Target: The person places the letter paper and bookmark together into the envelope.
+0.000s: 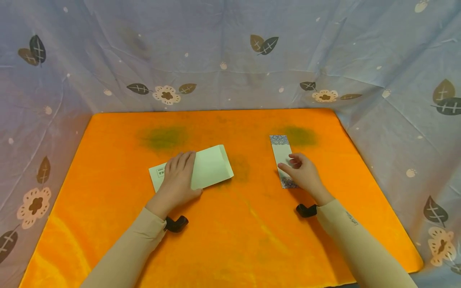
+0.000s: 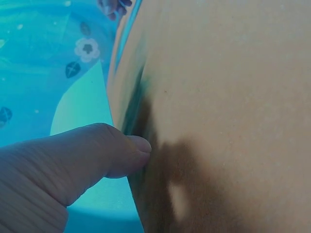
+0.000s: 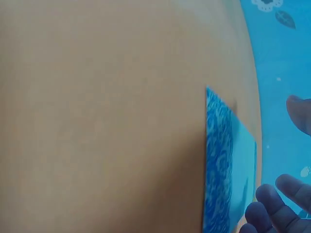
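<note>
A pale green envelope (image 1: pixel 212 165) lies slanted on the left half of the table, a small printed box at its left end and a flap at its right. My left hand (image 1: pixel 177 182) rests across it, fingers extended toward the far edge and thumb at the near edge. In the left wrist view the thumb (image 2: pixel 97 153) overlaps the envelope's edge (image 2: pixel 87 102). On the right lies a narrow white bookmark-like card (image 1: pixel 281 154) with patterned bands at both ends. My right hand (image 1: pixel 304 172) hovers over its near half, thumb and fingers parted, nothing between them.
An orange cloth (image 1: pixel 230 240) covers the table, with dark greenish patches near the back. A floral curtain (image 1: pixel 223 52) hangs behind and along both sides. Black wrist mounts (image 1: pixel 176 224) sit at both sleeve cuffs.
</note>
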`<action>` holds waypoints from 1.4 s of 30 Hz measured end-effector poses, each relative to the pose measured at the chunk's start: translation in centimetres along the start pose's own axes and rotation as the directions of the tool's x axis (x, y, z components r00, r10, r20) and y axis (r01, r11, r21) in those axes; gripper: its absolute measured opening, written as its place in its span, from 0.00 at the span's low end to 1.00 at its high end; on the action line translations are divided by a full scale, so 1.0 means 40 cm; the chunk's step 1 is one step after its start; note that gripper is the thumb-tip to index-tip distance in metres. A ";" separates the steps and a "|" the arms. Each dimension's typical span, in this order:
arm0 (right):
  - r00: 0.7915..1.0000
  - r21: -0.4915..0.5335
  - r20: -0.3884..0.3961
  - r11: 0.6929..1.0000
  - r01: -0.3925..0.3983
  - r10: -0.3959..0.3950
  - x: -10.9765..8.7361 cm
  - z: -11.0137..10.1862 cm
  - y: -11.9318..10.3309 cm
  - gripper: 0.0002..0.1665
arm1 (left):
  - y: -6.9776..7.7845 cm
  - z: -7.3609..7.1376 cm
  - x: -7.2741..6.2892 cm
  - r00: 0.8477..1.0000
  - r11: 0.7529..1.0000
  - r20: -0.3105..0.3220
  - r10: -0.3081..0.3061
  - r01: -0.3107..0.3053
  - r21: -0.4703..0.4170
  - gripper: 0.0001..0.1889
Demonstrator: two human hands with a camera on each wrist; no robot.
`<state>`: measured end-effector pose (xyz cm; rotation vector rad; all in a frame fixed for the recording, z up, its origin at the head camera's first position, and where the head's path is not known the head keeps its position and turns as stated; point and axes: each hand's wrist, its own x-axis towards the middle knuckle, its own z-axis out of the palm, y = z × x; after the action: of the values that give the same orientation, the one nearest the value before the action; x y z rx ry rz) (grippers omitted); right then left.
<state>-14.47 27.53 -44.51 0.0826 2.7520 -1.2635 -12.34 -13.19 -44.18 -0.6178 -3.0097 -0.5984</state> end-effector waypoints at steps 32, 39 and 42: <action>0.989 -0.111 0.035 0.984 -0.141 0.146 0.001 -0.016 0.028 0.48 | 0.011 0.004 0.003 1.000 1.000 0.012 0.014 -0.014 -0.003 0.59; 0.993 -0.043 0.026 0.993 -0.113 0.114 -0.003 -0.023 0.027 0.34 | 0.005 0.003 0.002 1.000 1.000 0.000 0.009 -0.009 0.001 0.59; 0.995 -0.020 0.017 0.995 -0.095 0.095 0.001 -0.023 0.028 0.30 | 0.003 0.002 0.001 1.000 1.000 0.002 0.005 -0.005 -0.004 0.59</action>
<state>-14.46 28.96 -44.77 0.1970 2.7096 -1.2075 -12.33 -13.04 -44.21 -0.6262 -3.0091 -0.6040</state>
